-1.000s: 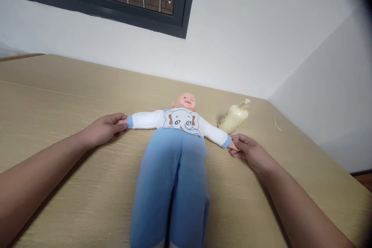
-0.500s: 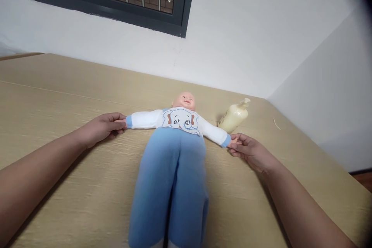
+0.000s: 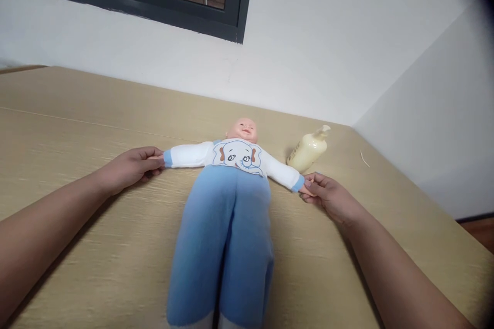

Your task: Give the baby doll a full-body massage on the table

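The doll (image 3: 227,190) lies on its back on the table (image 3: 96,247), its blue trousers (image 3: 196,267) nearest and running out of view at the bottom; if the table ends close below them, a hard pull that way could let the trousers hang over and drag the body along. A little farther on, the right hand (image 3: 332,198) has its thumb and fingers closed in a light pinch on 1 of the doll's small hands (image 3: 304,189), just past the blue cuff (image 3: 298,183). The left hand (image 3: 133,167) pinches the other small hand in much the same way, so the 2 white sleeves (image 3: 189,156) are spread wide. Such small, smooth-looking ends could slip out if tugged, and uneven pulling would likely twist the body or strain a seam. Across the chest, the elephant patch (image 3: 237,157) has loose-looking edges that a finger could catch. The likeliest trouble is the pump bottle (image 3: 307,151), near the right hand: a forward or upward swing of that arm could knock it over. Whether it stands straight is hard to tell. Farther off, the doll's head (image 3: 243,130) has a strip of table between it and the wall (image 3: 309,61), so a bump there seems unlikely.
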Available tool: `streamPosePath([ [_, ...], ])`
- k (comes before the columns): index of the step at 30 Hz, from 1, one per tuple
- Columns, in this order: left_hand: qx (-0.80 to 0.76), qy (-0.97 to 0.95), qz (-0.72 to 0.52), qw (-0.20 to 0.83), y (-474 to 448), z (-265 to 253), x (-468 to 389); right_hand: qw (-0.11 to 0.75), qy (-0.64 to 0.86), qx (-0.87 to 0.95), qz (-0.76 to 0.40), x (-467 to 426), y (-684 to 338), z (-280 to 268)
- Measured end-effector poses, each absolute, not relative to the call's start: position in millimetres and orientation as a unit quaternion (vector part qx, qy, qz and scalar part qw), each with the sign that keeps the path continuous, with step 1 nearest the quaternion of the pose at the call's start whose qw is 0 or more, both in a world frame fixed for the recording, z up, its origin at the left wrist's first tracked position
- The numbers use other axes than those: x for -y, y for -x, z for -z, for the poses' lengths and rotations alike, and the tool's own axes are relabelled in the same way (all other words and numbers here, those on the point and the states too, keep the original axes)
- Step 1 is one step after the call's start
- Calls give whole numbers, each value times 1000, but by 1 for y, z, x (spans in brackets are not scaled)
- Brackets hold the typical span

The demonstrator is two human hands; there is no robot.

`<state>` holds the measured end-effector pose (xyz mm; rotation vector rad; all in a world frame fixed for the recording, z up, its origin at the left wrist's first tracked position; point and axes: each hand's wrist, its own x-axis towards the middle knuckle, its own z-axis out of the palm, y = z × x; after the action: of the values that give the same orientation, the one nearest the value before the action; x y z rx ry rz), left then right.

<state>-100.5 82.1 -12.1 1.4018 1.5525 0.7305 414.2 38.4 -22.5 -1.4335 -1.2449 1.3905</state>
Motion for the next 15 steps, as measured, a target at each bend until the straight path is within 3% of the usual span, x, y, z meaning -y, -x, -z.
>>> streamPosePath([
  [15,-618,-571,-294,453,100,11,-81,365,567,505,-539,-37,-417,22],
])
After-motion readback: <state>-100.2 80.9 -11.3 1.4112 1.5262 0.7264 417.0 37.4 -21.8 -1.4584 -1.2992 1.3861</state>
